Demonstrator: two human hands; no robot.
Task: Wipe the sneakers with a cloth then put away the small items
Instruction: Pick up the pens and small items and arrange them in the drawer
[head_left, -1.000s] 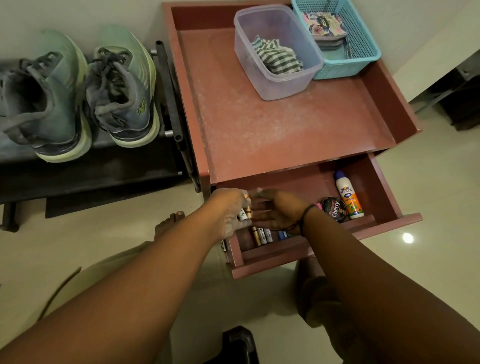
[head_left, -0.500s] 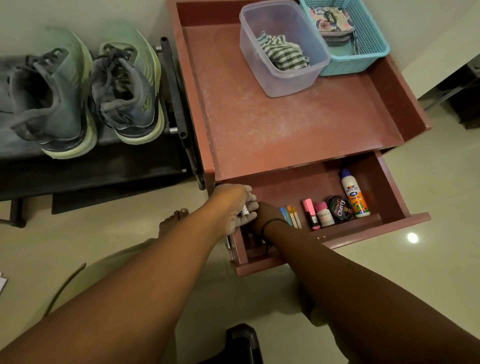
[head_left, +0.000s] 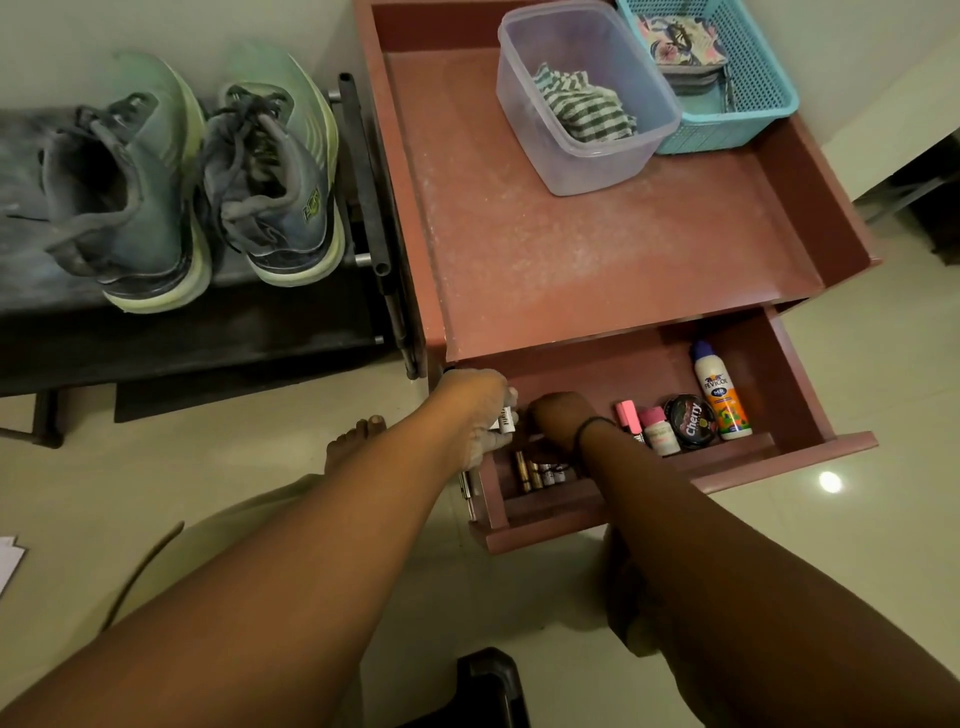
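Two grey-green sneakers (head_left: 124, 187) (head_left: 275, 171) stand on a black rack at the left. A striped cloth (head_left: 582, 109) lies in a clear tub on the red cabinet. The cabinet's drawer (head_left: 675, 493) is pulled out. My left hand (head_left: 478, 410) is at its left corner and grips a few batteries, one white one (head_left: 506, 418) sticking out. My right hand (head_left: 558, 421) is right beside it, fingers bent down into the drawer over a row of batteries (head_left: 540, 470); whether they hold one is hidden.
Further right in the drawer are a pink marker (head_left: 626, 415), a small pink-capped bottle (head_left: 660, 431), a Cherry polish tin (head_left: 691, 421) and a Fevicol bottle (head_left: 722, 395). A blue basket (head_left: 727, 78) stands at the cabinet's back right. My bare foot (head_left: 353, 441) is on the floor.
My right hand, flat beside the left a second ago, has dipped down into the drawer's left end. The left hand keeps its batteries in the same spot.
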